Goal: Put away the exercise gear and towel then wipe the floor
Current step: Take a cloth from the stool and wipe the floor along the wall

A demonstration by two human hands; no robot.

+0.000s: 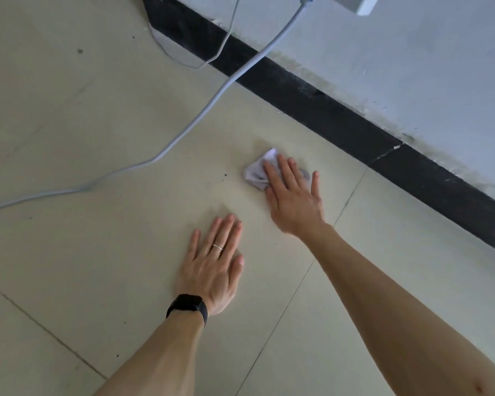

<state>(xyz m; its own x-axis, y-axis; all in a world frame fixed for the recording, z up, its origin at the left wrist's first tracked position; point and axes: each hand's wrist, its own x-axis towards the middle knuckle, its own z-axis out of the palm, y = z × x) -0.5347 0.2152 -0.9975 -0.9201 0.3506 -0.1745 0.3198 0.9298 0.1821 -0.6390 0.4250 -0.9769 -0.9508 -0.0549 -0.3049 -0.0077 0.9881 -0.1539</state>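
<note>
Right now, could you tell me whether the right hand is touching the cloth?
Touching: the head view shows the right hand pressing flat on the cloth.

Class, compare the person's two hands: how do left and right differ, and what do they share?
The left hand rests on bare floor; the right hand presses a pale cloth. The left wears a ring and black watch; the right wears neither. The right reaches nearer the black skirting. Both lie flat, fingers straight.

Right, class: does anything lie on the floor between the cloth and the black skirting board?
Nothing visible does: only bare floor separates the cloth, pressed under the right hand, from the skirting board. The grey cable lies on the other side, to the left.
</note>
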